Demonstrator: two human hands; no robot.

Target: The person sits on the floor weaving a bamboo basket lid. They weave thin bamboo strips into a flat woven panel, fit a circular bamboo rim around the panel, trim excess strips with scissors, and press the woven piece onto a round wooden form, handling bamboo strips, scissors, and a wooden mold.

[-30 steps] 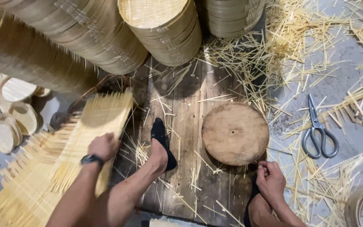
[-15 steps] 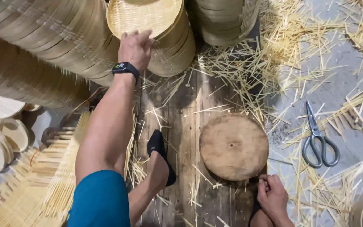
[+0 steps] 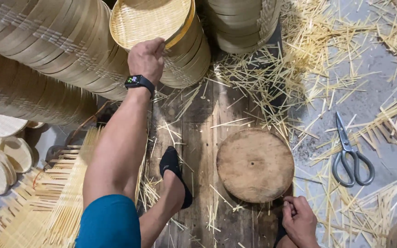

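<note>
1. One round woven bamboo tray [image 3: 150, 20] topped a stack of bamboo hoops [image 3: 187, 55] at the far end of the plank floor [image 3: 198, 119].
2. Left hand [image 3: 147, 59] curled shut over its near rim.
3. Right hand [image 3: 299, 220] rested loosely closed, empty, beside the round wooden block [image 3: 255, 164].
4. Scissors [image 3: 351, 154] lay among splinters.
5. Half a second earlier, the left hand was already on the rim.
</note>
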